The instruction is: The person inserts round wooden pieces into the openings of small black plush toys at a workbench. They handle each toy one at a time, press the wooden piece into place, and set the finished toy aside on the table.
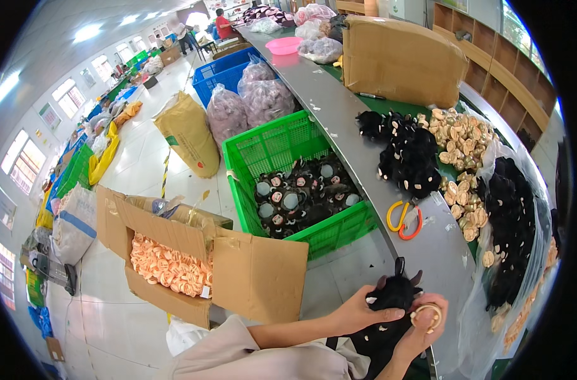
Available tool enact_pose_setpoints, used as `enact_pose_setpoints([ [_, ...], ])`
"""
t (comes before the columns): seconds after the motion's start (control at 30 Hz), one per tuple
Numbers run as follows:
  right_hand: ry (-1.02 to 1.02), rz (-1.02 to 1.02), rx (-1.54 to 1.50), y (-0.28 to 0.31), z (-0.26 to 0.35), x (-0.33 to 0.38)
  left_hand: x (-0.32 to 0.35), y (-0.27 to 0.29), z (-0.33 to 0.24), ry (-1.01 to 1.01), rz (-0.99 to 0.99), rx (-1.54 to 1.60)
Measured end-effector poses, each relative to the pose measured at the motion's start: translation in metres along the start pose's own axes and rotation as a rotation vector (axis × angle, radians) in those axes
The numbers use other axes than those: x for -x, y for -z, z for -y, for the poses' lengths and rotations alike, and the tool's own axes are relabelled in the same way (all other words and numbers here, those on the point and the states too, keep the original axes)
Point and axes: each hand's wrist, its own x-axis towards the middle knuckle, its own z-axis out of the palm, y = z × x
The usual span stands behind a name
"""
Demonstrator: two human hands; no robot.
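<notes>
Beside the grey table (452, 285), gripping a black toy (396, 292), head outward, in the left hand (359, 315) and pinching a round beige piece (434, 311) just right of it in the right hand (416, 337).

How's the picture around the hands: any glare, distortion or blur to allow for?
Head view: left hand and right hand look fairly sharp; the black plush toy shows little surface detail, being so dark. Head view: ceiling lights glare white; the metal tabletop's edge bends with the fisheye; the distant red-shirted person is small and soft.
</notes>
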Motion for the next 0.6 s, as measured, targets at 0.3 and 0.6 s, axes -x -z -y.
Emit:
enact_pose_setpoints([
  [0.3, 0.014, -0.083, 0.187, -0.031, -0.004, -0.025, -0.019, 0.002, 0.024, 0.001, 0.031, 0.062],
  [0.6, -0.15, -0.021, 0.106, -0.022, -0.031, -0.049, -0.05, 0.002, 0.03, 0.007, 0.046, 0.126],
])
